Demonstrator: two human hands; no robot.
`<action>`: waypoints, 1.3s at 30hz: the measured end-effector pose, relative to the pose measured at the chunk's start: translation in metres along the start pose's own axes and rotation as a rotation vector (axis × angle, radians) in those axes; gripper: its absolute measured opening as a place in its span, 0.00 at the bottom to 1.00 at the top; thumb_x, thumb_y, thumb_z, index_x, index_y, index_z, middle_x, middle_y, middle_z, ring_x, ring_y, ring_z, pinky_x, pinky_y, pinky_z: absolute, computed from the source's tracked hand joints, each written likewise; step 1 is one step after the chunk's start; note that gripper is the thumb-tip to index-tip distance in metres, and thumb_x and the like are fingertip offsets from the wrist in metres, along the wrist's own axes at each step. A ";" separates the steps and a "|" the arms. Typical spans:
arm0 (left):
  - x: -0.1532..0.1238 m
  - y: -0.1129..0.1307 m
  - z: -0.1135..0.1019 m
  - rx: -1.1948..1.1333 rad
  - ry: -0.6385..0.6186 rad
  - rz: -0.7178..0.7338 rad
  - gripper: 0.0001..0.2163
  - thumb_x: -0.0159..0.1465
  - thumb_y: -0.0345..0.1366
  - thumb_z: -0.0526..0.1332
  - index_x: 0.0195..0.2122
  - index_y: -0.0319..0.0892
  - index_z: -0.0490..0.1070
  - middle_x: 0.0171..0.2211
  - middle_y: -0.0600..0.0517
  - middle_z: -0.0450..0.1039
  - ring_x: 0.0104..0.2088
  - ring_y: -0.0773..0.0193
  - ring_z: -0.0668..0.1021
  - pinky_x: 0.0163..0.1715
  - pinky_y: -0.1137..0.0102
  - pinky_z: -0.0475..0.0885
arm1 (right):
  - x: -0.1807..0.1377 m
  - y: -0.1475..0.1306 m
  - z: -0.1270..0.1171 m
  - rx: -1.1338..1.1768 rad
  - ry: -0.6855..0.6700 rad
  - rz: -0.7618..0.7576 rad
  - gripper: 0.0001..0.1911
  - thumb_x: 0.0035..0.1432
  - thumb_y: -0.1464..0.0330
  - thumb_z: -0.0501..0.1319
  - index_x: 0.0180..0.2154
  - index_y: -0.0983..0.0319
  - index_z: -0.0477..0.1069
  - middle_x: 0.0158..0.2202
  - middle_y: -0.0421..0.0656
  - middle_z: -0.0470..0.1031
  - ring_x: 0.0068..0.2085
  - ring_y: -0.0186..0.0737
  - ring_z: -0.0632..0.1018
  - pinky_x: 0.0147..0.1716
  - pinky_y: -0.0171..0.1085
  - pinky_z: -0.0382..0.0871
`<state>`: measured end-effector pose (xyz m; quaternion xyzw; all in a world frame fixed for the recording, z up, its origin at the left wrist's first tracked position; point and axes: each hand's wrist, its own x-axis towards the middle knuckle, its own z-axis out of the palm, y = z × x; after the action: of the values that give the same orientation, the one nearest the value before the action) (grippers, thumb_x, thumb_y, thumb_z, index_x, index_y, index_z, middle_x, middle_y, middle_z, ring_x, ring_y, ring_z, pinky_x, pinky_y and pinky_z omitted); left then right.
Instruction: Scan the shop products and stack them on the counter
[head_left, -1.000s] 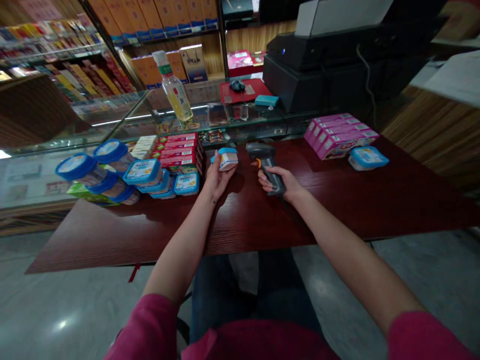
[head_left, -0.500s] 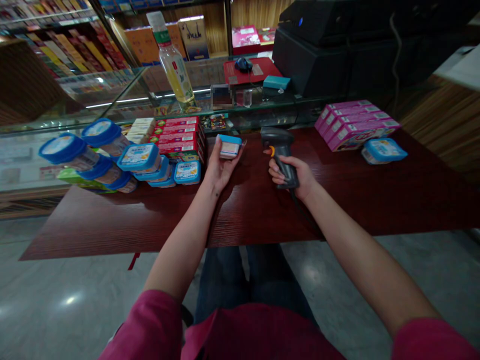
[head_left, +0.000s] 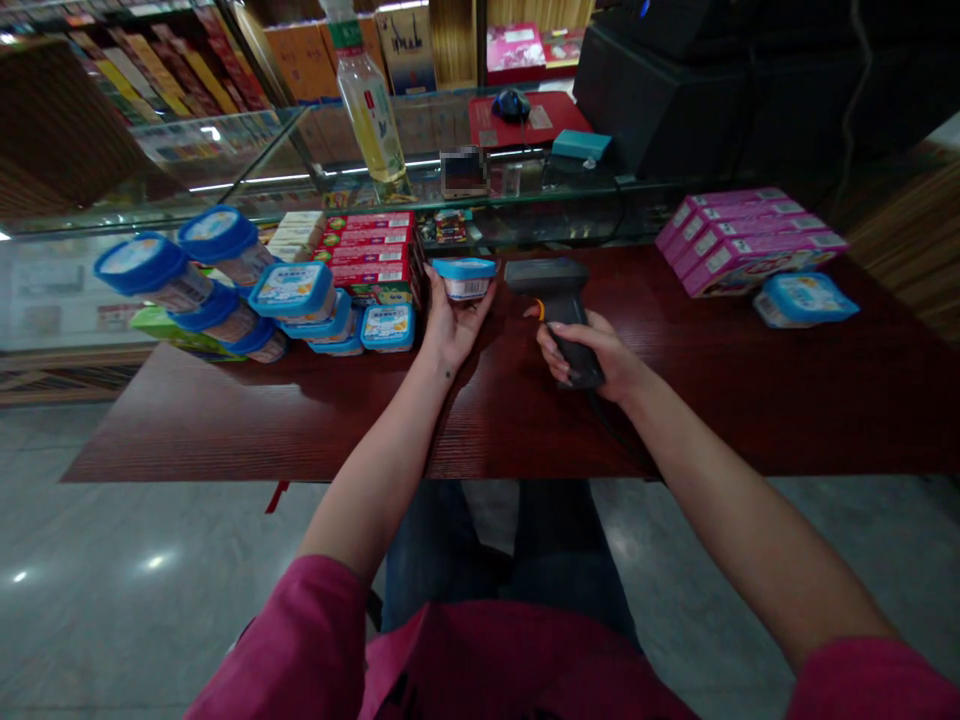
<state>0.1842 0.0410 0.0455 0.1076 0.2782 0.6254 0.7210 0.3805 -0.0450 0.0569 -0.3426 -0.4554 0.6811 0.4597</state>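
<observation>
Well, the left hand (head_left: 450,325) cups a tub (head_left: 465,278), the right hand (head_left: 592,355) grips the scanner (head_left: 559,300); a lone tub (head_left: 804,298) lies right, seemingly done, while the heap (head_left: 292,290) on the left waits.

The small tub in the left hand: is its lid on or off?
On: the blue lid covers the small tub in the left hand.

Dim, warm indoor light; glare spots on the floor (head_left: 150,560), edges stretched and soft.

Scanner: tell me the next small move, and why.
Probably swing the scanner in the right hand toward the tub: the left hand holds it up beside the scanner's head, which seems to point past it.
</observation>
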 end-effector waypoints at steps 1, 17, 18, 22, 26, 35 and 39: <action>-0.001 -0.001 0.001 -0.006 -0.009 -0.006 0.23 0.82 0.53 0.49 0.68 0.49 0.72 0.57 0.45 0.82 0.63 0.57 0.81 0.65 0.59 0.79 | -0.001 0.000 0.001 -0.009 0.008 0.000 0.22 0.53 0.59 0.75 0.46 0.58 0.73 0.27 0.34 0.71 0.21 0.31 0.65 0.17 0.33 0.61; -0.001 -0.009 0.001 0.012 -0.029 -0.064 0.28 0.81 0.57 0.47 0.64 0.42 0.73 0.53 0.42 0.83 0.61 0.56 0.83 0.57 0.62 0.85 | -0.003 -0.001 0.008 -0.069 0.051 -0.014 0.22 0.52 0.57 0.76 0.46 0.57 0.73 0.27 0.34 0.69 0.22 0.31 0.66 0.16 0.32 0.64; -0.001 -0.009 0.000 0.015 -0.032 -0.064 0.28 0.81 0.57 0.47 0.64 0.42 0.74 0.53 0.42 0.82 0.61 0.56 0.84 0.56 0.63 0.85 | -0.004 -0.002 0.008 -0.068 0.052 -0.013 0.22 0.52 0.57 0.76 0.45 0.56 0.73 0.27 0.34 0.69 0.22 0.31 0.66 0.16 0.32 0.64; 0.000 -0.009 -0.002 0.051 0.018 -0.035 0.24 0.80 0.56 0.53 0.60 0.42 0.75 0.53 0.44 0.83 0.59 0.57 0.84 0.58 0.63 0.84 | -0.004 -0.002 0.008 -0.059 0.064 0.002 0.23 0.52 0.59 0.77 0.45 0.56 0.70 0.28 0.35 0.69 0.23 0.32 0.67 0.17 0.33 0.63; 0.000 -0.009 -0.005 0.160 -0.084 0.023 0.18 0.80 0.53 0.56 0.54 0.45 0.76 0.50 0.47 0.83 0.56 0.58 0.85 0.59 0.61 0.83 | -0.002 -0.003 0.003 -0.033 0.089 -0.005 0.25 0.50 0.59 0.77 0.45 0.55 0.69 0.27 0.34 0.68 0.22 0.32 0.65 0.17 0.33 0.61; -0.043 0.018 -0.027 1.157 -0.075 0.990 0.26 0.56 0.52 0.82 0.48 0.47 0.75 0.51 0.48 0.79 0.57 0.51 0.80 0.62 0.56 0.75 | 0.004 -0.005 -0.012 0.021 0.180 -0.046 0.23 0.49 0.59 0.76 0.45 0.56 0.75 0.25 0.32 0.66 0.21 0.30 0.63 0.18 0.32 0.59; -0.071 0.042 -0.054 1.387 0.302 1.255 0.30 0.54 0.53 0.82 0.50 0.46 0.73 0.57 0.42 0.75 0.65 0.42 0.74 0.71 0.45 0.65 | 0.004 -0.003 -0.011 0.029 0.176 -0.045 0.22 0.49 0.60 0.76 0.45 0.57 0.76 0.26 0.33 0.66 0.21 0.31 0.63 0.18 0.33 0.59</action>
<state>0.1157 -0.0293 0.0415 0.5600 0.5696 0.6014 -0.0153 0.3896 -0.0373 0.0558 -0.3842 -0.4109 0.6443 0.5182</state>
